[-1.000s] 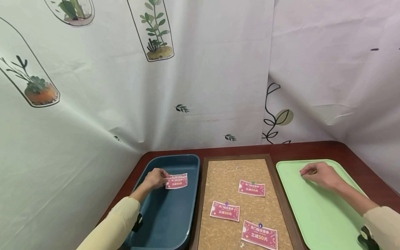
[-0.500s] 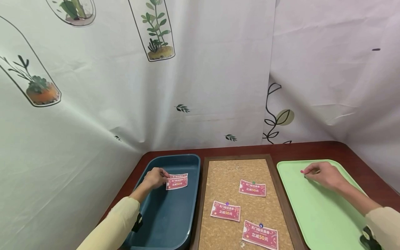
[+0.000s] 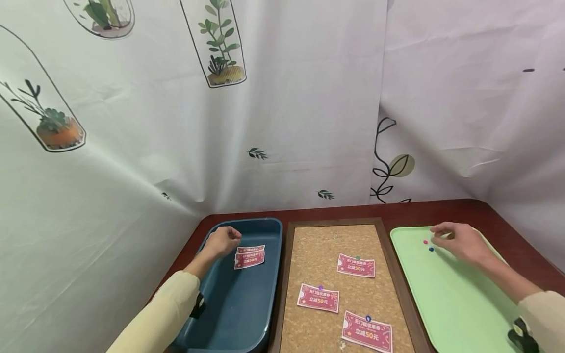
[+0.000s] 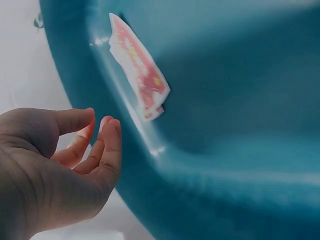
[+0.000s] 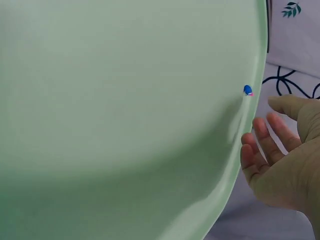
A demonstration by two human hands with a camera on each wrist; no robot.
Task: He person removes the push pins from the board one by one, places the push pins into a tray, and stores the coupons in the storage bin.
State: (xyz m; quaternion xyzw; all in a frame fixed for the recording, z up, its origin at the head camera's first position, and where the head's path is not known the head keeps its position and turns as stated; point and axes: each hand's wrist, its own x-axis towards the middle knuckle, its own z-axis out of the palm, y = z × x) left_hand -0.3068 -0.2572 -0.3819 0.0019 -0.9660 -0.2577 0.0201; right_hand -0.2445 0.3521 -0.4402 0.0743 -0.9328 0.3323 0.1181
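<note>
Nothing is held by the half-open left hand (image 3: 222, 241), near loose coupons (image 3: 249, 260) left of the corkboard (image 3: 324, 245), or half-open right hand (image 3: 462, 243), near pushpins (image 3: 431, 249) right of it, its posted coupons (image 3: 367, 334) being secured by pins (image 3: 368, 318).

Coupons (image 3: 249, 260) in basin (image 3: 234, 309) at left, pins (image 3: 431, 249) on tray (image 3: 463, 314) at right, corkboard (image 3: 315, 250) between

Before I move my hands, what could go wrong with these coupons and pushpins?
The two coupons in the dark blue tub overlap, so your left hand might pinch both together. The pink pushpin and blue pushpin lie close together on the light green tray, so your right hand could knock one while reaching for the other.
</note>
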